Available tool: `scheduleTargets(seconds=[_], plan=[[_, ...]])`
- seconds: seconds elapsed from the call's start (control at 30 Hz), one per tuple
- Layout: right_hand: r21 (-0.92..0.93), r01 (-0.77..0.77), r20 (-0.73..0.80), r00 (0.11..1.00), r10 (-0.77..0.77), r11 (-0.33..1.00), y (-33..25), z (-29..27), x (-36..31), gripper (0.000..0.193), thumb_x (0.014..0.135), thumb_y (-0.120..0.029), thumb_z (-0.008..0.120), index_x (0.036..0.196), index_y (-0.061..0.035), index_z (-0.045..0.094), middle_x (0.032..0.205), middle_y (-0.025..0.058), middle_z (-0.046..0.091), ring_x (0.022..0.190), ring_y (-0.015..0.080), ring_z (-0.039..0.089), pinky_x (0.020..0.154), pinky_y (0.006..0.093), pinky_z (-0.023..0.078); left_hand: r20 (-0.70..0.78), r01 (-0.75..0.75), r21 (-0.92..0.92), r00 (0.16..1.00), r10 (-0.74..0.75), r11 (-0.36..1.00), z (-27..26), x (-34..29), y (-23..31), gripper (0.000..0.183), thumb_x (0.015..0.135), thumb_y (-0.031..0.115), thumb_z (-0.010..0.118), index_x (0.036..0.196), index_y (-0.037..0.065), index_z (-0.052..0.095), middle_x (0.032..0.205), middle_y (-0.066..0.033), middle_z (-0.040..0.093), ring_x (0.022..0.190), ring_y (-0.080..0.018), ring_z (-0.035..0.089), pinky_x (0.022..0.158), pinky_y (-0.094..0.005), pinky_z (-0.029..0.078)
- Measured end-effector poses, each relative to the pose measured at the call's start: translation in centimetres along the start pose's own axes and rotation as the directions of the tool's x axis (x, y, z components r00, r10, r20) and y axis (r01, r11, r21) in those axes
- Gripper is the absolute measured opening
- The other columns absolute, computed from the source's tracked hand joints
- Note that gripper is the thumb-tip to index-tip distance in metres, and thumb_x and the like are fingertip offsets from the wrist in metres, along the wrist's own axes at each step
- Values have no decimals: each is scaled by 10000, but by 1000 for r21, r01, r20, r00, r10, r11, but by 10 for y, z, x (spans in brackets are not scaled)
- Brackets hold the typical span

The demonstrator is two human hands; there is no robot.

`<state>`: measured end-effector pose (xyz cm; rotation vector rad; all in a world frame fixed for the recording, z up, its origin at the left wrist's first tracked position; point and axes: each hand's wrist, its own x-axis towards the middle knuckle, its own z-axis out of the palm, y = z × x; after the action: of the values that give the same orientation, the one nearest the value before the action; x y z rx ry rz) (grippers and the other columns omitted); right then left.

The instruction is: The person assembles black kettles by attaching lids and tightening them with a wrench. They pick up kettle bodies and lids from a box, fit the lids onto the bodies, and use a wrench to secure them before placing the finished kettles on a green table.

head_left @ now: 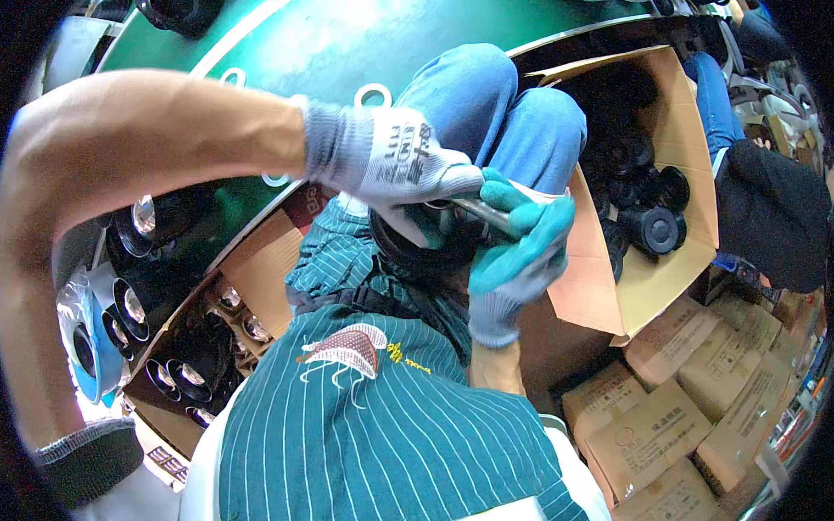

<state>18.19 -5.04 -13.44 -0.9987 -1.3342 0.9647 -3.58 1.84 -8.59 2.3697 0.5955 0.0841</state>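
Fingers of the right gloved hand (525, 241) pinch a metal rod (482, 210) above the round black part (410, 257) at the lap, where a loose hold could let it slip, the left gloved hand's (395, 159) finger closure being impossible to tell.

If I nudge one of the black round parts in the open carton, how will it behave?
A black part may roll, given its round rim. It's probably stiff, since it seems to hold its shape. Neighbouring parts could shift too, lying heaped together.
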Motion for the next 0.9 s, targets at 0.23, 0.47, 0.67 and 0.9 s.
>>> scheduleTargets(seconds=[0.23, 0.47, 0.67, 0.9], plan=[[-104, -174, -238, 960, 145, 979, -26, 6, 1, 428, 1084, -412, 442, 904, -27, 495, 935, 253, 722, 861, 329, 728, 854, 435, 581, 10, -147, 15, 989, 147, 989, -7, 10, -10, 734, 795, 518, 811, 1256, 58, 473, 996, -156, 588, 806, -338, 683, 657, -420, 574], [-226, 94, 11, 996, -94, 970, 30, -17, 25, 407, 1105, -313, 436, 1318, 19, 535, 1137, 144, 674, 934, 227, 714, 836, 327, 601, -88, 83, 151, 994, -71, 985, -22, 15, 2, 655, 784, 518, 811, 1192, 100, 515, 941, -147, 639, 806, -360, 677, 676, -439, 562], [529, -520, 230, 849, 476, 671, 23, -42, 48, 667, 1104, -518, 243, 1545, -25, 328, 1457, 257, 521, 1290, 322, 586, 1107, 417, 466, -274, 322, -220, 886, -374, 921, -44, 14, 17, 495, 853, 328, 792, 1230, 61, 616, 991, -161, 716, 919, -285, 708, 792, -412, 542], [377, -366, 152, 931, 333, 851, -17, -64, -8, 870, 925, -343, 750, 1554, 33, 280, 1554, 197, 415, 1428, 292, 434, 1216, 407, 306, -424, 443, -803, 48, -905, 400, 0, -61, -46, 376, 997, 428, 650, 1145, 82, 666, 592, 10, 552, 427, -74, 513, 359, -243, 389]])
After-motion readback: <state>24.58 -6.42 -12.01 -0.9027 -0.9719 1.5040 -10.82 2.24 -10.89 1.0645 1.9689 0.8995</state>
